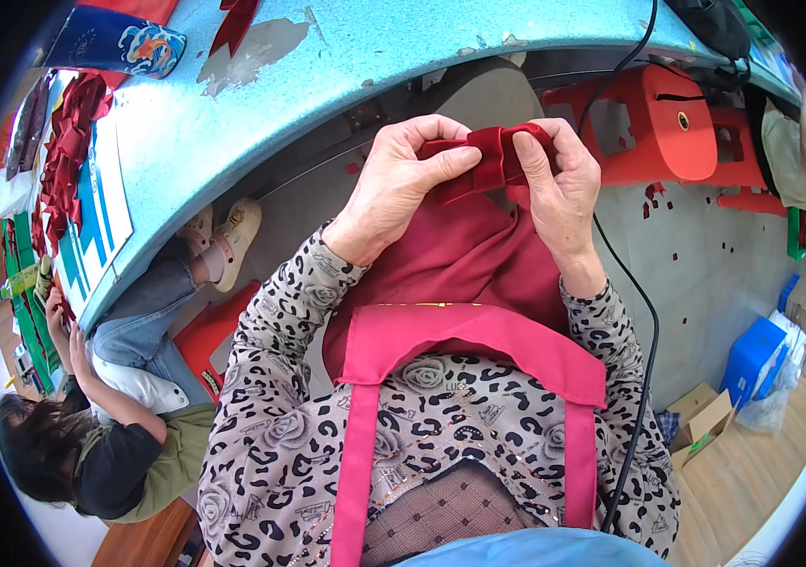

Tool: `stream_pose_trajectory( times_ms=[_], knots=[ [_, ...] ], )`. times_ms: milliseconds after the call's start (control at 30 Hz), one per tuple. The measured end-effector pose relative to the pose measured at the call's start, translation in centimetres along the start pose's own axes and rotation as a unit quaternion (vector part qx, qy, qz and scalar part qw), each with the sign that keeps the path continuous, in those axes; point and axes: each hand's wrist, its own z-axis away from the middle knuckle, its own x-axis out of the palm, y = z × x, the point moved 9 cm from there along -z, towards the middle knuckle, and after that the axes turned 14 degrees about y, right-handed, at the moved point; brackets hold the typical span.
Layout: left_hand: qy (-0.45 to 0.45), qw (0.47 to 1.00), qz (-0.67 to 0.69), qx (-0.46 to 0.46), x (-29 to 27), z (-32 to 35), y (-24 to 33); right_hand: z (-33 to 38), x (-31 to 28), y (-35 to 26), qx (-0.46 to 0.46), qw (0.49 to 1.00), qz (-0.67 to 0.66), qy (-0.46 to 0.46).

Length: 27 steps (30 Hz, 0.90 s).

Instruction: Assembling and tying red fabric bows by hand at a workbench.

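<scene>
A dark red velvet bow point(489, 161) is stretched between my two hands, above my lap and just short of the table edge. My left hand point(405, 170) pinches its left loop between thumb and fingers. On the other side, my right hand point(559, 184) grips the right loop, thumb on top. A wrapped band shows at the bow's middle. Below hangs the dark red apron point(450, 255) over my lap.
The curved blue table point(346, 57) has a worn patch and a red ribbon piece point(233, 26). A pile of red bows point(70, 142) lies at left, beside a seated co-worker point(110, 425). Red stools point(658, 123) stand right. A black cable point(651, 321) hangs by my right arm.
</scene>
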Motion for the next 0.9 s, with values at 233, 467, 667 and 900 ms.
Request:
stream_pose_trajectory(
  times_ms=[233,467,667,900],
  knots=[
    [0.036,0.996,0.083,0.012,0.9,1.0,4.4,-1.8,1.2,-2.5,0.073,0.994,-0.081,-0.009],
    [0.024,0.989,0.142,-0.030,1.7,1.8,8.7,-4.7,0.2,-6.8,0.126,0.975,-0.177,-0.033],
    [0.015,0.979,0.199,-0.049,3.9,2.1,9.6,-5.8,-1.4,-9.5,0.105,0.989,-0.083,-0.055],
    [0.014,0.976,0.216,-0.001,6.4,1.9,9.6,-6.3,-3.4,-7.3,0.205,0.971,-0.084,-0.090]
  ],
)
